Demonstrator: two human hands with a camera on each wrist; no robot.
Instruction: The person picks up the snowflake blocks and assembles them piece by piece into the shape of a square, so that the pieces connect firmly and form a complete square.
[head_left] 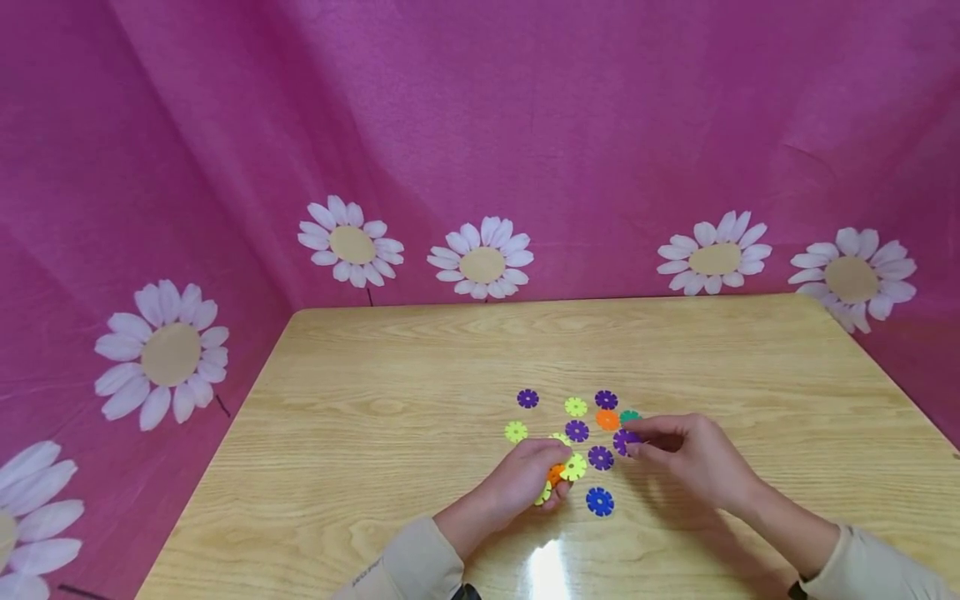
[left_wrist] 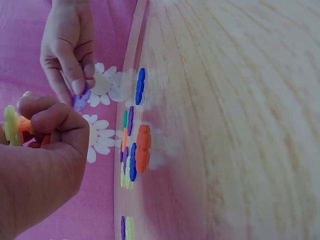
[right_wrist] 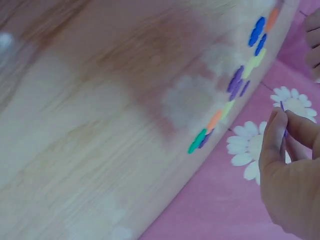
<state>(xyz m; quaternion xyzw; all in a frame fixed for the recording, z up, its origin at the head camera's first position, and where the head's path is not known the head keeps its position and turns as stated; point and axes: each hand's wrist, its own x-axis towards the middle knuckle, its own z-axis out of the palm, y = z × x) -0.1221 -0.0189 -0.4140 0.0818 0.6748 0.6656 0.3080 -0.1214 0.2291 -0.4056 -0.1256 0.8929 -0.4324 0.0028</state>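
My left hand (head_left: 510, 483) grips a cluster of notched plastic discs, among them a yellow disc (head_left: 575, 468) and an orange disc (head_left: 555, 474). How they join is partly hidden by the fingers. In the left wrist view, a yellow disc (left_wrist: 12, 126) stands out past the curled fingers. My right hand (head_left: 708, 462) pinches a purple notched disc (head_left: 625, 442) between thumb and fingers, off the table and apart from the cluster. The right wrist view shows this purple disc almost edge-on. A blue disc (head_left: 600, 502) lies on the table between the forearms.
Several loose discs lie flat beyond the hands, including a green disc (head_left: 630, 416), an orange disc (head_left: 607, 420) and a yellow disc (head_left: 516, 431). The wooden table (head_left: 360, 400) has a pink curtain (head_left: 525, 125) with daisies behind it and at its sides.
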